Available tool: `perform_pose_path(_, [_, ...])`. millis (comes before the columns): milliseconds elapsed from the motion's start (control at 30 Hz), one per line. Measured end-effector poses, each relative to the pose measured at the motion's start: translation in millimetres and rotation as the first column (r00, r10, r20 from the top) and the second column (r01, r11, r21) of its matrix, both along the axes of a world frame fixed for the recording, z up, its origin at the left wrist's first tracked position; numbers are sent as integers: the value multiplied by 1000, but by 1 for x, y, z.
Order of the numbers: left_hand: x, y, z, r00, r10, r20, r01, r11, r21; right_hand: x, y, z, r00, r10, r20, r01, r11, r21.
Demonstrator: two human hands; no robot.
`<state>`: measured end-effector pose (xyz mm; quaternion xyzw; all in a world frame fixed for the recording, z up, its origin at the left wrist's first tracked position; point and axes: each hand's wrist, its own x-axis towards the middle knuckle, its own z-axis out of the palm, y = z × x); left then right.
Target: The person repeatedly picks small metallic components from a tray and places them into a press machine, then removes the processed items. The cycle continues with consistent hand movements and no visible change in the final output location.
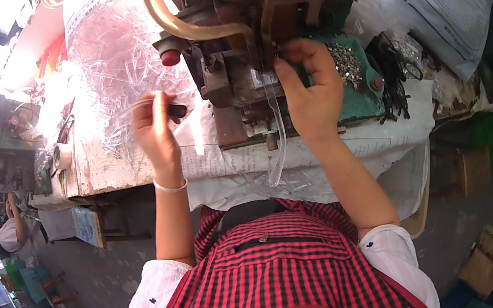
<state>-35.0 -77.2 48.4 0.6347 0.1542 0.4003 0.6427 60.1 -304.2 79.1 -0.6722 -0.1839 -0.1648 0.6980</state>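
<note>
Your right hand (311, 90) pinches a clear plastic strip (276, 130) against the press machine (243, 70), far centre. Your left hand (154, 123), fingers closed, grips a dark handle (176, 110) left of it, near clear strips pile (115, 49).

Printed bags lying around the workbench
A white printed plastic bag (447, 24) is lying at the bench's far right; a clear plastic sack (115, 49) is sitting left.

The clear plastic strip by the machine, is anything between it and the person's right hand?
Nothing visible: the right hand has its fingertips at the top of the clear plastic strip, right at the machine. Whether they pinch it cannot be seen.
</note>
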Motion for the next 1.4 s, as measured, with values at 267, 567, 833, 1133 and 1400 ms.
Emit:
perform_pose_path(267, [24, -41, 118, 923, -283, 262, 197, 929, 312, -21, 11, 26, 976, 150, -158, -118, 973, 197])
perform_pose_path(567, [18, -90, 61, 904, -400, 151, -63, 225, 972, 21, -58, 10, 985, -54, -161, 24, 983, -183])
perform_pose_path(833, [28, -90, 42, 885, -409, 222, -127, 246, 961, 28, -128, -60, 977, -205, 56, 202, 815, -544])
perform_pose_path(1133, [-12, -101, 43, 950, -310, 41, 123, 491, 862, 19, -90, -71, 896, -275, 348, 441, 479, -759])
perform_pose_path(1400, [-8, 8, 33, 948, 259, -182, 15, 537, 843, 25, -119, -77, 896, -335, 292, 445, 657, -609])
